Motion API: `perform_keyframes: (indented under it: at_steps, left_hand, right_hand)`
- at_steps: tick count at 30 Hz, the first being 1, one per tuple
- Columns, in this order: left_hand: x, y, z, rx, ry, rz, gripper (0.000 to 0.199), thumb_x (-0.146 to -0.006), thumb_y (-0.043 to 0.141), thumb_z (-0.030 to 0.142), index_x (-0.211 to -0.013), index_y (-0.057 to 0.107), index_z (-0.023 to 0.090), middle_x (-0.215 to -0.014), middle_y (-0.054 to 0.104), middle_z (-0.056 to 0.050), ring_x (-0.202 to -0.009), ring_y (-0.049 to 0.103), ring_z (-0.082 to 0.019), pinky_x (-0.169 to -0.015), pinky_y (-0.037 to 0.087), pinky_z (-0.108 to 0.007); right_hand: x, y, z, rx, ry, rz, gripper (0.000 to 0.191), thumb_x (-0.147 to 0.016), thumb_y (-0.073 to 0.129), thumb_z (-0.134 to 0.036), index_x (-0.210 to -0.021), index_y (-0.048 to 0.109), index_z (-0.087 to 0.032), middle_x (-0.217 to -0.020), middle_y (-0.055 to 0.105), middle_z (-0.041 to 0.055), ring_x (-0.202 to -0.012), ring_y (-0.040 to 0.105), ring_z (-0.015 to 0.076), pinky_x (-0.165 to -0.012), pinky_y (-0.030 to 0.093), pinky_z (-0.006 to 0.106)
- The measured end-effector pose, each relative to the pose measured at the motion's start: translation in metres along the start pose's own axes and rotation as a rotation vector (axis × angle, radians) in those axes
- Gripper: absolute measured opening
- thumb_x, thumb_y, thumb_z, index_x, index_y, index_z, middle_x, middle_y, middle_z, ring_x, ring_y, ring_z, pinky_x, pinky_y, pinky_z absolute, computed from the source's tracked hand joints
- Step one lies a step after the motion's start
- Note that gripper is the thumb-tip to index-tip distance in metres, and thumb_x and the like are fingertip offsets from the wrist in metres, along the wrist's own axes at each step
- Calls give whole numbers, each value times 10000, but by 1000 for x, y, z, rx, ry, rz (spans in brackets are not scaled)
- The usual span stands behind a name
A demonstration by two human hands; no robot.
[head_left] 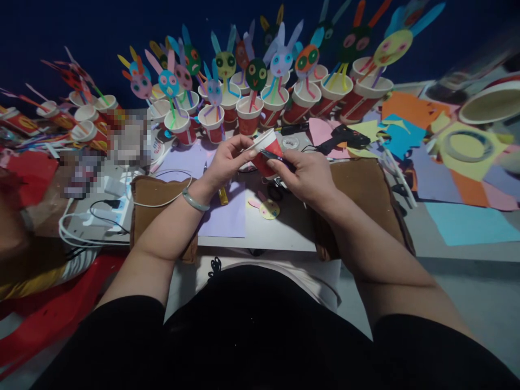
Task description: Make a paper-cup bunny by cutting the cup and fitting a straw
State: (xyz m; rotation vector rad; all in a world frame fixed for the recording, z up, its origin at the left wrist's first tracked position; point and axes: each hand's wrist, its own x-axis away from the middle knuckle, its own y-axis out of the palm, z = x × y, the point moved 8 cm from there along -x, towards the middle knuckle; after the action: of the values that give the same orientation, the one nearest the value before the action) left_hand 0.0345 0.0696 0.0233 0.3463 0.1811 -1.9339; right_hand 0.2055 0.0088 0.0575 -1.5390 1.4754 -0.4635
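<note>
Where the pale grey worktop point(290, 227) ends: a dark blue wall point(89, 30); before it, coloured paper rabbit faces point(280, 60) stand on straws point(336, 81) in red-and-white paper cups point(187, 135).
Worktop: brown fabric pads point(363, 189) lie along the front edge; coloured paper sheets point(475, 222) spread at right.
Hands: above the worktop, the left hand point(227, 162) grasps one tilted red-and-white cup point(268, 142); the right hand point(311, 176) grips a slim dark tool point(269, 155), tip at the cup's wall.
Hidden: fingers point(284, 170) cover the tool partly, its kind I cannot tell; pixel blocks point(130, 138) mask some things at left; another person's arm point(12, 222) is cut off.
</note>
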Motion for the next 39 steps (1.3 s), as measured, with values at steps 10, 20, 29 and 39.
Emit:
perform_keyframes:
  at_steps: [10,20,29,39]
  left_hand:
    - [0,3,-2,38,-39,19,548,-698,920,686,-835,690,207,-823,681,17,-755,625,-99,-742,546,-242]
    - [0,-2,0,10,-28,75,546,-700,917,687,-826,691,206,-827,702,8,-751,640,-105,-736,576,-262]
    - [1,0,-2,-14,-26,68,523,-738,901,673,-824,671,211,-789,668,14,-710,621,-101,-712,566,-274]
    - [3,1,-10,-29,6,121,544,-747,883,697,-816,639,215,-770,633,34,-639,558,-75,-621,493,-236]
  right_hand:
    - [-1,-3,-1,-28,-20,37,425,-1016,555,-552,-916,794,-216,-667,672,61,-641,558,196,-606,273,327]
    - [0,-3,0,14,-13,68,473,-1017,523,-606,-883,750,-213,-694,678,65,-637,547,195,-611,276,335]
    - [3,-9,3,217,-7,146,487,-1020,520,-633,-895,711,-203,-770,727,111,-710,597,230,-631,249,347]
    - [5,-10,0,214,17,111,546,-1055,438,-660,-932,700,-197,-823,733,148,-757,630,264,-649,278,369]
